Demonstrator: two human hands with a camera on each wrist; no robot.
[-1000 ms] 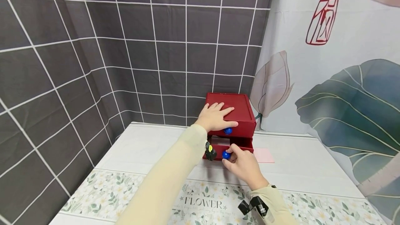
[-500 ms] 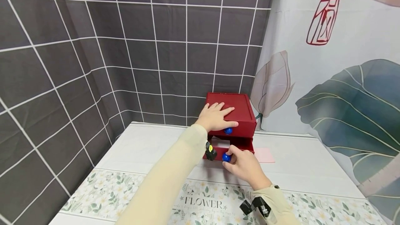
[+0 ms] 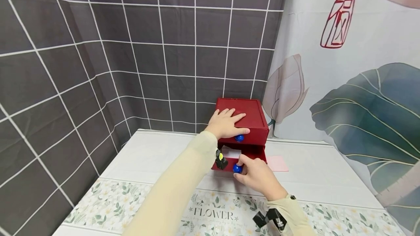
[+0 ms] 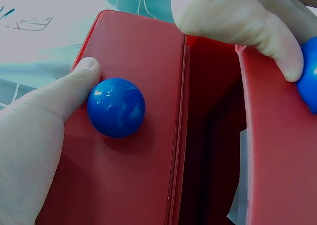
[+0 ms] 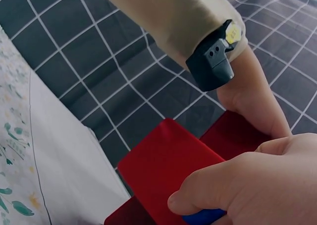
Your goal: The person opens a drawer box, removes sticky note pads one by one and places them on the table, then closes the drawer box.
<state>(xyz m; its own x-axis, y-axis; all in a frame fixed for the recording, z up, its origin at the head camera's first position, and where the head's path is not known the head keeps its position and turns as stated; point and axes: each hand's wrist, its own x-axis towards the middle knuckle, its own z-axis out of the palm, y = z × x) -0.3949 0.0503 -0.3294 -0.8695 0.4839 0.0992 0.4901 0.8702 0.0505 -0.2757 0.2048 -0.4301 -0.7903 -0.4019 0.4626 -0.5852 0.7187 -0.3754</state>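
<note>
Where the white, floral-printed tabletop nears its back edge, right of centre, sits a smooth red plastic-looking cabinet, boxy, its front facing the near edge. Its lower drawer juts out that way, the front panel's long axis running side to side. The left hand lies flat, fingers spread, on the cabinet's top, thumb over the front beside the upper knob. Apart from it, the right hand pinches the lower knob with thumb and curled fingers. Both knobs are glossy blue balls.
</note>
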